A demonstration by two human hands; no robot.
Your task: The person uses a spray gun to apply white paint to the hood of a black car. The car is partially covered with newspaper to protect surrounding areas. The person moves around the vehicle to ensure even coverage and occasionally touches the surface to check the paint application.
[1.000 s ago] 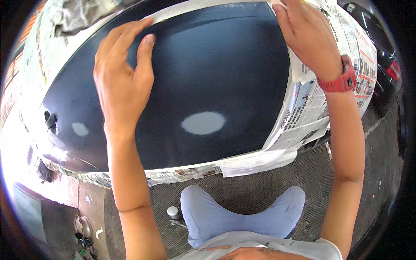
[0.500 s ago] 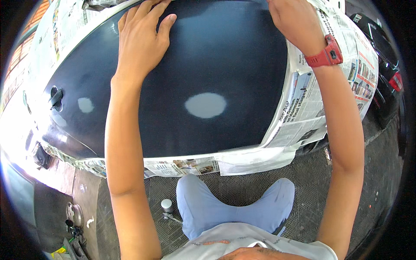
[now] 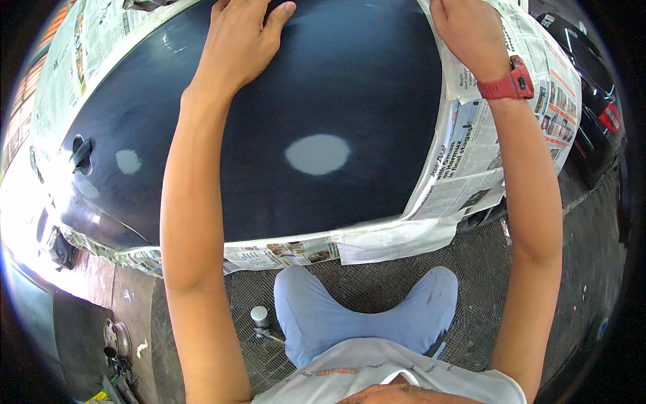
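Before me is a dark blue-black car body panel (image 3: 323, 87) with two pale grey patches, a large oval patch (image 3: 317, 154) and a smaller patch (image 3: 128, 161) near the door handle (image 3: 81, 155). My left hand (image 3: 243, 42) rests on the panel's upper part, thumb spread; its fingertips run past the picture's top edge. At the panel's upper right border, my right hand (image 3: 471, 37) reaches over the masking tape (image 3: 441, 128); its fingers are cut off at the top. My right wrist wears a red watch (image 3: 506, 82).
Newspaper sheets (image 3: 474, 161) mask the bodywork around the panel. By my left knee stands a small white-topped cup (image 3: 260, 315) on the ridged floor mat. A wheel rim (image 3: 117, 338) lies at lower left. Another dark car (image 3: 585, 74) with a red tail light stands at right.
My left hand has shifted slightly right along the panel. My right hand has moved a little to the right, and the whole view has shifted slightly.
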